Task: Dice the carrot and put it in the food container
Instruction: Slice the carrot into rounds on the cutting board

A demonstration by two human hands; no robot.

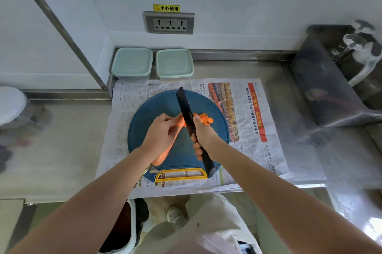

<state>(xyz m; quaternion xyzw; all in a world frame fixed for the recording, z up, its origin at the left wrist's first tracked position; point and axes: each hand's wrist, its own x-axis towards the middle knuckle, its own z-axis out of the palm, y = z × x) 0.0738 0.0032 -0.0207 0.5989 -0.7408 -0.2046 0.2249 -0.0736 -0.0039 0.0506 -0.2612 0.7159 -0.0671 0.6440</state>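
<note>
- head view: a person is standing at a steel counter (62, 150), both bare forearms reaching in over a round blue cutting board (153, 108).
- the carrot (163, 156) is lying on the board, running from its near left edge up towards the middle, with most of its length hidden under the left hand (163, 131).
- the left hand is pressing down on the carrot, its fingers (175, 119) curled over the top and held close together, with the fingertips sitting just beside the blade.
- the right hand (203, 131) is gripping the black handle of a knife (184, 102), all its fingers (196, 147) wrapped tightly round it with no gap showing.
- the dark blade is pointing away from the person and slanting slightly left, its edge crossing the carrot's thin end.
- a small heap of carrot slices (206, 119) is lying on the board just right of the blade, touching one another.
- the board is resting on a spread newspaper (248, 113), with its yellow handle (180, 174) at the near edge.
- two pale green food containers, a left container (132, 63) and a right container (174, 63), are sitting side by side against the back wall, just beyond the newspaper and well apart from the carrot; both have their lids on.
- a wall socket (169, 24) is sitting above them, and a sink with a tap (363, 53) is off to the right.
</note>
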